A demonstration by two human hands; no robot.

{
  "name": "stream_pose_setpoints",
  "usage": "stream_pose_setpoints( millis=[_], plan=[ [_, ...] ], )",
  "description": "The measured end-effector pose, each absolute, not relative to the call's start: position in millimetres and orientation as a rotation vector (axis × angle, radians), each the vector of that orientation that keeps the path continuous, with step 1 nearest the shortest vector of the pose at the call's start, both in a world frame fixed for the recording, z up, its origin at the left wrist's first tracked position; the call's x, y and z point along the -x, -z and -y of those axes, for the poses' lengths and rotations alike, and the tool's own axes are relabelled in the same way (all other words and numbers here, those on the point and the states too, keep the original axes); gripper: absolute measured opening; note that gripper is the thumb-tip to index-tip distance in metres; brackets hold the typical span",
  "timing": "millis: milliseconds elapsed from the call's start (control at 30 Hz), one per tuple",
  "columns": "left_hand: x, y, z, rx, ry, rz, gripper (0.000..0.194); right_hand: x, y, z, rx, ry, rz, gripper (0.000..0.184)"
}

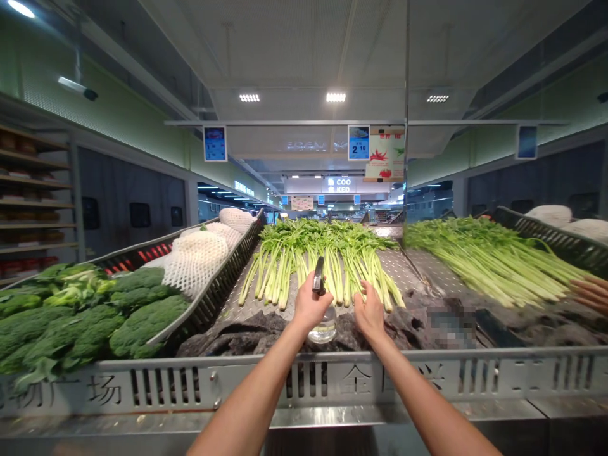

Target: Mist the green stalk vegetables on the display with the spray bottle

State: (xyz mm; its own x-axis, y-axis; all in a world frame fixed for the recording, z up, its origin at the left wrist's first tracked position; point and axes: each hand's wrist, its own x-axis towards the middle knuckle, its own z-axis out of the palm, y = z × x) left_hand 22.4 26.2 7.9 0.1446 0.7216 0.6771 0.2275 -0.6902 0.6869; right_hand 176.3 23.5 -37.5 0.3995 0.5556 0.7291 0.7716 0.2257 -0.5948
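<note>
My left hand [310, 308] is closed around the neck of a clear spray bottle [323, 330]. The bottle's black spray head [318, 277] points forward over a spread of celery [327, 253], green leaves at the back and pale stalk ends towards me. My right hand [370, 311] hovers at the front ends of the stalks, right of the bottle, with its fingers loosely bent and apart. Nothing shows in it, and whether it touches a stalk is unclear. Under both hands lies a crumpled dark grey cloth [266, 330] along the front of the textured shelf.
Broccoli [95, 316] and net-wrapped produce [197, 256] fill the left side beside a black crate wall [223, 269]. A grey slotted barrier [247, 380] runs along the front. A mirror-like panel [451, 266] at right shows celery and a hand. Price signs [358, 143] hang above.
</note>
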Motion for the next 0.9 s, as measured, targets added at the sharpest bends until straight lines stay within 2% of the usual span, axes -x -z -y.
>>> stream_pose_setpoints(
  millis=[433,700,900],
  plan=[
    [-14,-7,-27,-1.935,-1.614,-0.920,0.034,-169,41,-13,1.412,0.222,1.412,0.043],
    [-4,-11,-32,-1.929,-1.718,-0.949,0.032,-117,41,1,1.177,0.089,1.508,0.042],
    [10,-8,-31,-1.966,-1.691,-1.027,0.031,-109,49,0,1.199,0.054,1.618,0.042]
  ],
)
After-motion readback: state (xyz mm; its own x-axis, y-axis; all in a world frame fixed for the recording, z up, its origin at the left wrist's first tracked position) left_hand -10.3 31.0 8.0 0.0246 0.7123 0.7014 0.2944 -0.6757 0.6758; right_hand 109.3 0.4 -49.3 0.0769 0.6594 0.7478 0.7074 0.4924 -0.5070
